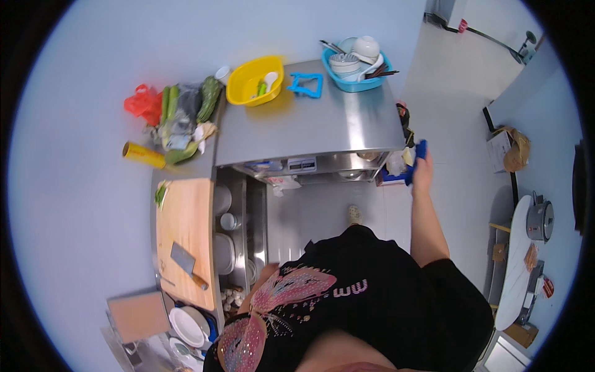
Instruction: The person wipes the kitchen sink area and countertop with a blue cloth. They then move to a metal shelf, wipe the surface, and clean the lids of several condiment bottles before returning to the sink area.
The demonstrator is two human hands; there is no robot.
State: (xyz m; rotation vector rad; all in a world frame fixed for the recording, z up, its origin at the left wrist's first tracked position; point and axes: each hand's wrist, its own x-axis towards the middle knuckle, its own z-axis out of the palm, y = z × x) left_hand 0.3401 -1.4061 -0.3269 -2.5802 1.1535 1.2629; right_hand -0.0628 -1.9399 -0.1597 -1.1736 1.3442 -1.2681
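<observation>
My right hand (422, 174) is stretched out to the right, past the end of the steel counter (297, 130). It grips a dark blue thing (420, 149), probably a cloth, though blur hides the detail. Just left of this hand, bags and a blue box (393, 176) sit low by the counter's end. My left hand is out of view; only a bit of that arm shows beside my black shirt. On the left stands a wooden cutting board (186, 223), bearing a cleaver (183, 258) with a wooden handle and cut greens (160, 194).
A yellow basin (237, 95) and a blue basin (358, 87) of bowls stand along the back wall, with a blue frame (318, 86) between. Vegetables (209, 97) fill the left corner. Plates and containers occupy the shelf below. A white table (509, 279) holds a pot (539, 221) at right.
</observation>
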